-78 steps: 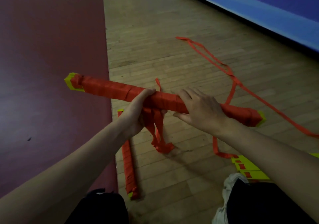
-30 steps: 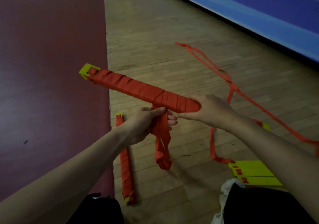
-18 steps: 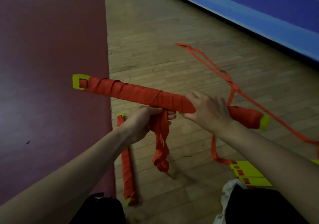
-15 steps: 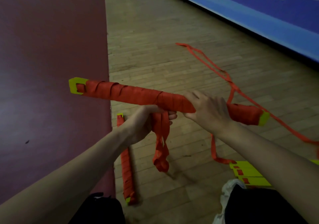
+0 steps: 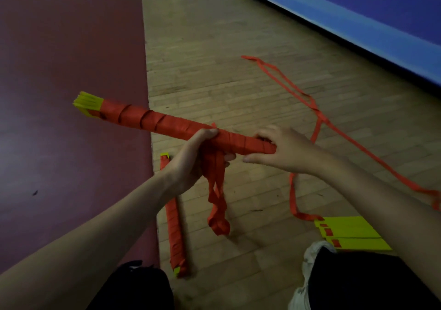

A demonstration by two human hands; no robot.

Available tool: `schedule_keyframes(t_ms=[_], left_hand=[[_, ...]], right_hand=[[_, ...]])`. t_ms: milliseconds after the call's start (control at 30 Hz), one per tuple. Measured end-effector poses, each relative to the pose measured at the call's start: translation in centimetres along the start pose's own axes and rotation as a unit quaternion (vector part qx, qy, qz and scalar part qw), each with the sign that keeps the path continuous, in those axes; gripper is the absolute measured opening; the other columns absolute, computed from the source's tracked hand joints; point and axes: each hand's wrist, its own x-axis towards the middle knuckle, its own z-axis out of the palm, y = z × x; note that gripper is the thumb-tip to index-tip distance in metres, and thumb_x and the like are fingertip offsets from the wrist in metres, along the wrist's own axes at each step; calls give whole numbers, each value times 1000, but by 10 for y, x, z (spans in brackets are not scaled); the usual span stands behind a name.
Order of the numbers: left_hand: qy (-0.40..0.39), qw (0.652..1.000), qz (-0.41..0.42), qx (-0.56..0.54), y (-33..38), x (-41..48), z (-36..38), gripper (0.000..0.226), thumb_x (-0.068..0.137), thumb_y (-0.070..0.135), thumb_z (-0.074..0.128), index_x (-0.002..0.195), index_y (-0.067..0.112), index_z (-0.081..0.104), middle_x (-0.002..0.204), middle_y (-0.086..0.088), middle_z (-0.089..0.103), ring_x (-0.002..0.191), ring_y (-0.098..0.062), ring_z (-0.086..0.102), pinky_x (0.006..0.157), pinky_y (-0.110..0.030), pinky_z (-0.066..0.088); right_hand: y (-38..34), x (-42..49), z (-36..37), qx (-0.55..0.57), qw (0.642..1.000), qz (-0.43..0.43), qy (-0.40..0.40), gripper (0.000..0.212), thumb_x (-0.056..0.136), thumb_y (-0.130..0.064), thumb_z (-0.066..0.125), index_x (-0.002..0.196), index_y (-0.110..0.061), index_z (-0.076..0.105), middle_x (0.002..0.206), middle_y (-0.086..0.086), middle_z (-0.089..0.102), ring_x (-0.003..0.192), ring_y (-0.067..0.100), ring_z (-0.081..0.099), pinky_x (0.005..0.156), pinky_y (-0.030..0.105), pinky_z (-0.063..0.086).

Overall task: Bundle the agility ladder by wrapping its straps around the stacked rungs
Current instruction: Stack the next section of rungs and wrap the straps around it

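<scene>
My left hand (image 5: 191, 159) is curled round the middle of the bundle (image 5: 152, 122), thumb on top and fingers beneath. I judge this grip pins the slack loops (image 5: 217, 202) that hang from my palm so the turns cannot loosen. My right hand (image 5: 281, 152) grips the near end, fingers bent over it and thumb straight below, which steadies the stack in the air above the wooden floor (image 5: 214, 47). The bundle slants away to the left over the red mat (image 5: 71, 71), with orange strap spiralled tightly along it and only the yellow rung tips (image 5: 87, 100) bare at the far end. Below lie a wrapped bundle (image 5: 175, 223) and flat yellow rungs (image 5: 353, 233). Beyond them a loose strap (image 5: 317, 116) trails toward the blue banner (image 5: 358, 11).
</scene>
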Motion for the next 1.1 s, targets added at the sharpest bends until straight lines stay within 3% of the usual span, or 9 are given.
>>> schedule_keyframes(t_ms=[100,200,267,367,533,633,833,933,1100], left_hand=[[-38,999,14,-7,-1,-2,-1,43,93,32,46,110,-4,62,91,-18,67,77,-22,68,64,-29,54],[-62,997,26,-29,-2,0,-5,52,82,35,48,107,-8,62,89,-22,69,77,-27,68,67,-34,54],[-71,996,35,-42,-1,2,-7,48,80,34,48,99,-6,66,87,-23,71,77,-27,70,70,-33,56],[-88,994,42,-50,3,3,-7,44,82,32,49,101,-3,67,87,-19,73,77,-25,72,69,-31,57],[-115,993,15,16,3,-4,-3,30,87,9,62,114,-3,60,96,-7,74,85,-16,72,70,-24,57],[-73,997,-9,6,-3,-1,-1,38,86,-2,59,123,-6,53,103,-15,73,88,-21,72,72,-28,59],[-18,998,-56,18,-9,6,2,31,95,11,54,120,-8,55,95,-17,72,81,-21,72,70,-32,61],[-27,996,-82,4,-8,7,4,27,96,16,54,114,-5,59,93,-15,73,79,-22,72,65,-33,61],[-22,995,-90,-37,-8,13,8,20,93,13,58,105,-3,61,86,-15,72,77,-21,72,81,-38,58]], right_hand=[[-6,-2,-17,78,971,76,-214,59,61,-69,64,104,-28,62,90,-12,65,83,5,65,74,18,49],[-9,-4,-23,226,918,132,-296,53,65,-57,70,102,-20,61,88,6,70,73,20,70,67,32,55],[-9,-8,-28,275,907,138,-286,51,71,-54,74,97,-12,62,72,8,62,55,19,60,52,28,49],[-7,-12,-30,321,901,124,-264,46,72,-48,75,89,-8,60,66,9,50,43,13,47,42,21,39],[-1,-14,-33,340,896,126,-258,39,70,-43,69,85,-9,58,65,8,49,42,11,46,41,20,38],[6,-13,-32,337,898,134,-251,40,69,-43,67,86,-8,57,62,8,48,40,10,45,41,19,37],[15,-12,-26,331,906,151,-215,42,69,-45,67,86,-8,60,63,7,50,41,8,46,39,18,37],[20,-9,-22,309,922,148,-181,46,64,-54,71,83,-12,65,63,4,53,45,9,49,45,21,40],[31,-1,-9,112,982,117,-101,79,46,-90,59,93,-28,70,77,-10,69,74,9,64,74,36,52]])
